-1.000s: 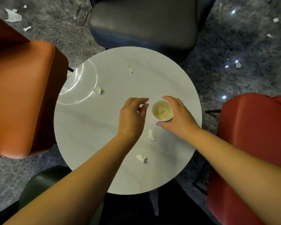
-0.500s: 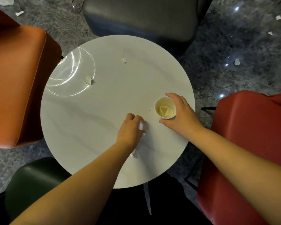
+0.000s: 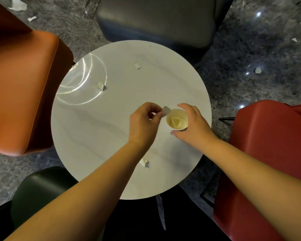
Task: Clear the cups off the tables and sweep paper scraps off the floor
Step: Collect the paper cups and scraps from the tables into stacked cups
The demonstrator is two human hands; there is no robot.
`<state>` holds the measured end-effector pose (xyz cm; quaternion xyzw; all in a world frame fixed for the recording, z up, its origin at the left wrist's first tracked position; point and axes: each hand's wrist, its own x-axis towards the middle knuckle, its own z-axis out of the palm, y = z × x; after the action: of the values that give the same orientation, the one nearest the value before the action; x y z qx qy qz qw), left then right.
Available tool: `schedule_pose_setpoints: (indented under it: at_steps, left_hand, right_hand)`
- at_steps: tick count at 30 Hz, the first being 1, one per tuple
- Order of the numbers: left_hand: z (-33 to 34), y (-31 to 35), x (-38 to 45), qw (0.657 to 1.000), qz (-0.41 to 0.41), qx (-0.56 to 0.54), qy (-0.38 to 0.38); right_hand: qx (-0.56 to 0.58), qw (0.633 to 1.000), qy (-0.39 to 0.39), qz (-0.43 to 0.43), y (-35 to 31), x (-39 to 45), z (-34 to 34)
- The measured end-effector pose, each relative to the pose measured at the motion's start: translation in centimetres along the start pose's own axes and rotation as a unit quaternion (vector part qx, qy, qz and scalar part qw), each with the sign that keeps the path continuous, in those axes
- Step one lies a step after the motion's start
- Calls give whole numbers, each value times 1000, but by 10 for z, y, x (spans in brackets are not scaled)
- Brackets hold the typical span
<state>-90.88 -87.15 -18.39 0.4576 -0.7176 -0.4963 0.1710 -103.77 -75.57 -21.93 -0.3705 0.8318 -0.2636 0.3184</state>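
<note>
The fingers (image 3: 161, 113) of the left hand (image 3: 142, 124) pinch a white paper scrap (image 3: 166, 110) just over the rim of the cup (image 3: 176, 119). The right hand (image 3: 193, 125) curls round the cup's far and right side, thumb at its near edge, and grips it upright on the surface (image 3: 111, 136). A folded scrap (image 3: 175, 121) already lies inside the cup.

The surface is a round white top with faint grey veining. The cup stands toward its right side, near the edge. Three more scraps lie on it: one toward the far side (image 3: 137, 65), one left of centre (image 3: 100, 86), and one near the front edge (image 3: 144, 162), partly tucked beside the left forearm. A bright curved light reflection (image 3: 80, 84) spreads over the surface's far-left part, touching the scrap left of centre.

Four seats ring the surface: an orange chair (image 3: 21, 94) at left, a dark grey chair (image 3: 156, 20) at the far side, a red chair (image 3: 268, 153) at right, and a dark green seat (image 3: 42, 188) at the near left. The floor (image 3: 250, 66) is dark speckled stone with glints of light. Paper scraps lie on it: several at the far left beyond the orange chair (image 3: 18, 5), and a few at the far right (image 3: 258, 70), well apart from one another.
</note>
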Motion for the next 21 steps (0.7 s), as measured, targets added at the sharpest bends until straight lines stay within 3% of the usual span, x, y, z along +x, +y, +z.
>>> schedule_pose_setpoints:
  at_steps: [3,5,8,10,13,15,18,21]
  left_hand:
    - [-1,8,0,997,33,29,-67]
    - [-6,3,-1,997,50,47,-45]
    - [-24,-20,-4,997,-19,75,-12]
    - [-38,-44,-10,983,-55,155,-81]
    - [-52,-75,-29,934,-63,261,-235]
    - [-53,-90,-44,914,-63,284,-282]
    - [-46,-107,-61,907,-40,306,-288]
    - [-41,-116,-68,913,-18,328,-242]
  right_hand:
    - [2,1000,2,-5,-10,2,3]
    - [3,1000,4,-13,-13,2,5]
    - [3,1000,7,-22,-14,0,6]
    - [2,1000,5,-22,-13,-2,9]
    - [1,1000,-2,-23,-12,-7,13]
    - [-1,1000,-7,-22,-11,-10,17]
    - [-5,1000,-15,-20,-11,-13,21]
    - [-9,999,-24,-22,-10,-16,23]
